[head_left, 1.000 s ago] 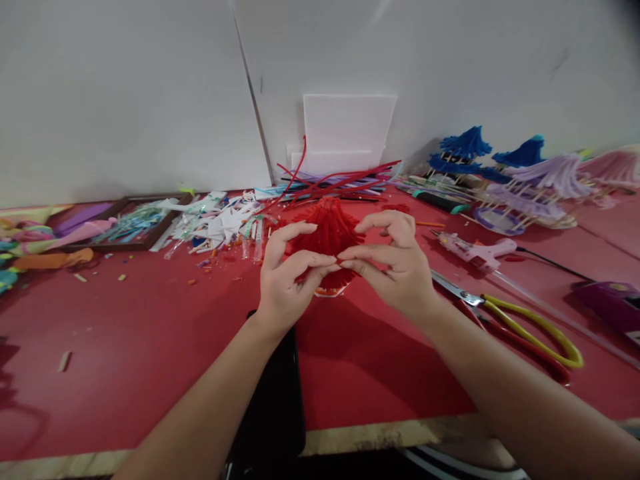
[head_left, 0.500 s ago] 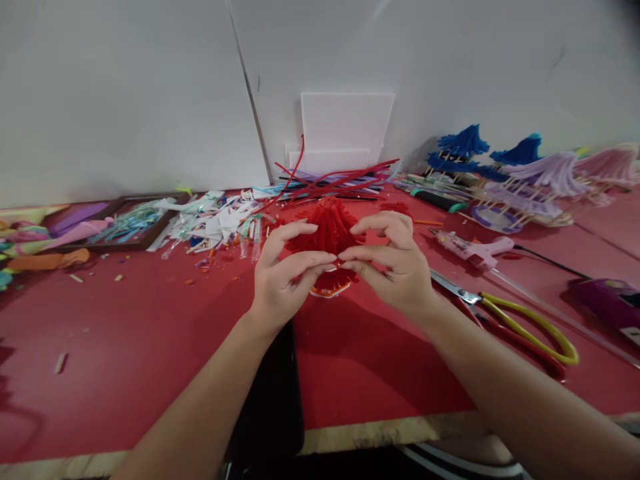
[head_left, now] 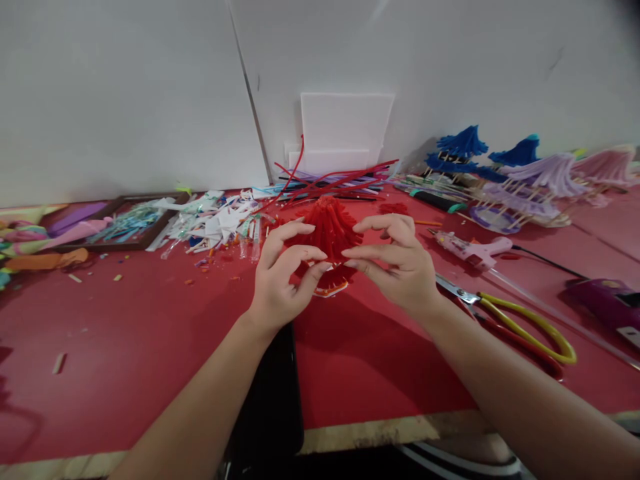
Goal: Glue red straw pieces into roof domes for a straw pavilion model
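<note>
In the middle of the table stands a small model with a red pipe-cleaner roof (head_left: 327,223), its strands fanning down from a peak. Below the roof, part of a white-and-orange base (head_left: 331,291) shows. My left hand (head_left: 285,277) pinches the roof's front lower edge between thumb and index finger. From the other side, my right hand (head_left: 397,263) pinches the same edge, a short gap from the left fingertips. The remaining fingers curl beside the roof's flanks. What lies exactly between the fingertips is partly hidden.
Red-and-yellow-handled cutters (head_left: 505,320) and a pink glue gun (head_left: 473,250) lie right. Blue (head_left: 463,143) and lilac models (head_left: 543,177) stand behind. Loose pipe cleaners (head_left: 340,180) lie at the back, scraps (head_left: 215,220) at left. A black phone-like slab (head_left: 273,393) lies near the front edge.
My fingertips have drawn slightly apart along the roof's front edge, the left ones moving a little left. The model has turned or shifted slightly, its base a bit further right.
</note>
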Action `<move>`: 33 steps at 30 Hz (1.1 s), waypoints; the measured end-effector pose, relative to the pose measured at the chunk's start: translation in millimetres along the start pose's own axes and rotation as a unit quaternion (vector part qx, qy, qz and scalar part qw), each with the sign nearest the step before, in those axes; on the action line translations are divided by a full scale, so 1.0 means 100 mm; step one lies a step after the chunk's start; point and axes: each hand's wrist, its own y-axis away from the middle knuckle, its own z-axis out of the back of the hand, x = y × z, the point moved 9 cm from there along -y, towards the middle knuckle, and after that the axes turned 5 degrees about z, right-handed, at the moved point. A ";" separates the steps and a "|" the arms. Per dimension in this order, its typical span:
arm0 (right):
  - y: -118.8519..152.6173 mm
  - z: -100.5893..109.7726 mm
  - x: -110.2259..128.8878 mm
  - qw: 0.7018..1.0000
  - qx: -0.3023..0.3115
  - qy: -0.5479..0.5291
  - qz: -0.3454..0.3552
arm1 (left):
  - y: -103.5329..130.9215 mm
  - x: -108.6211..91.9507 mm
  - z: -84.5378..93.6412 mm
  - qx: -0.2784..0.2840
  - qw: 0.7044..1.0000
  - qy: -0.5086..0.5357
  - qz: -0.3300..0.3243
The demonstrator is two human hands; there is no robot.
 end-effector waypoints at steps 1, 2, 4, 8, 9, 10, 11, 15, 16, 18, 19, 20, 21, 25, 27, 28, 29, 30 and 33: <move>0.00 0.00 0.00 1.000 0.001 -0.003 -0.002 | 0.00 -0.01 -0.01 -0.001 1.000 0.000 -0.005; 0.00 -0.01 0.01 1.000 0.001 -0.004 -0.002 | 0.00 -0.01 -0.01 -0.002 1.000 -0.003 -0.008; 0.00 -0.02 0.02 1.000 -0.001 0.002 0.001 | 0.00 -0.02 -0.03 -0.005 1.000 -0.014 -0.012; 0.00 -0.04 0.06 0.999 0.000 0.031 0.013 | 0.01 -0.02 -0.04 -0.005 1.000 -0.022 -0.008; 0.00 -0.04 0.07 0.999 -0.002 0.034 0.017 | 0.01 -0.01 -0.04 -0.003 1.000 -0.021 -0.007; 0.00 -0.04 0.08 0.999 -0.004 0.036 0.018 | 0.01 -0.02 -0.05 0.000 1.000 -0.020 -0.005; 0.00 -0.04 0.08 0.999 -0.008 0.036 0.016 | 0.01 -0.02 -0.05 0.001 1.000 -0.019 -0.004; 0.00 -0.03 0.07 0.999 -0.018 0.034 -0.018 | 0.02 -0.03 -0.05 0.003 1.000 -0.022 -0.003; 0.00 -0.04 0.07 0.999 -0.018 0.034 -0.024 | 0.02 -0.03 -0.05 0.003 1.000 -0.020 -0.004; 0.00 -0.04 0.08 0.999 -0.014 0.033 -0.015 | 0.02 -0.03 -0.04 -0.002 1.000 -0.031 -0.002; 0.00 -0.05 0.10 0.999 -0.009 0.034 -0.002 | 0.03 -0.01 -0.02 -0.007 0.999 -0.040 0.002; 0.00 -0.05 0.12 0.999 -0.004 0.036 0.013 | 0.03 0.01 -0.02 -0.009 0.999 -0.046 0.009; 0.01 -0.06 0.13 0.999 0.000 0.041 0.028 | 0.03 0.03 -0.02 -0.004 0.999 -0.046 0.019; 0.02 -0.02 0.10 0.997 -0.005 0.056 0.044 | 0.02 0.08 -0.06 0.042 0.998 0.002 0.042; 0.02 0.00 0.08 0.998 -0.014 0.050 0.040 | 0.01 0.06 -0.07 0.053 0.998 0.017 0.038; 0.01 0.00 0.08 0.998 -0.017 0.047 0.038 | 0.01 0.04 -0.08 0.058 0.997 0.023 0.036; 0.01 0.00 0.08 0.998 -0.018 0.046 0.037 | 0.01 0.03 -0.09 0.064 0.997 0.029 0.035; 0.02 0.00 0.09 0.998 -0.018 0.045 0.036 | 0.01 0.01 -0.09 0.070 0.996 0.033 0.036; 0.02 0.01 0.12 0.998 -0.023 0.050 0.032 | 0.02 -0.02 -0.10 0.077 0.996 0.031 0.038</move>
